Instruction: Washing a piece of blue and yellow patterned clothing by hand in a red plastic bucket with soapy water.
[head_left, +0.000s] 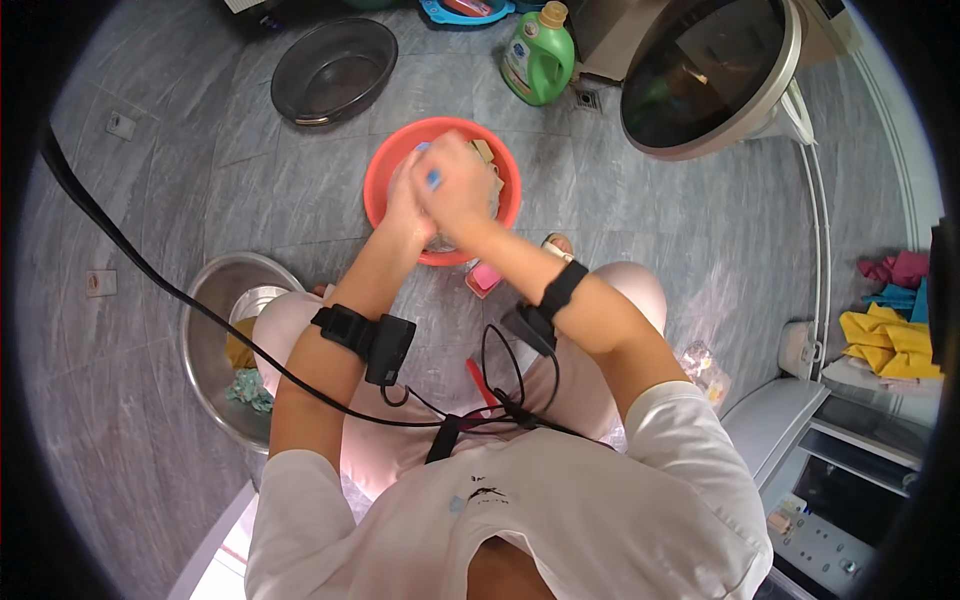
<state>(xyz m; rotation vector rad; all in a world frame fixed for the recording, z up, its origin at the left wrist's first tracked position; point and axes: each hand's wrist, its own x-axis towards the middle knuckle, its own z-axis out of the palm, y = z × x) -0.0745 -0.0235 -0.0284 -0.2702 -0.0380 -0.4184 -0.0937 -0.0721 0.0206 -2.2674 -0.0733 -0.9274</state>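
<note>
Both my hands are pressed together over a red plastic basin (379, 142) on the floor, and motion blurs them. My right hand (461, 184) is curled like a fist, with a bit of a small blue thing (433, 178) showing at its fingers. Against it lies my left hand (405, 199), its palm side turned towards the right; whether it also grips something is hidden. Inside the basin, tan pieces (482, 150) show past my right hand, and it seems to contain water. Just below the basin sits a pink bar of soap (486, 275) in a red dish (474, 285).
At left, a steel basin (196, 300) contains a mustard cloth (240, 345) and a teal patterned cloth (251, 390). Beyond stand a black basin (337, 71) and green detergent bottle (540, 56). A round dark-glass door (705, 75) juts in upper right. Black cables (202, 306) cross my lap.
</note>
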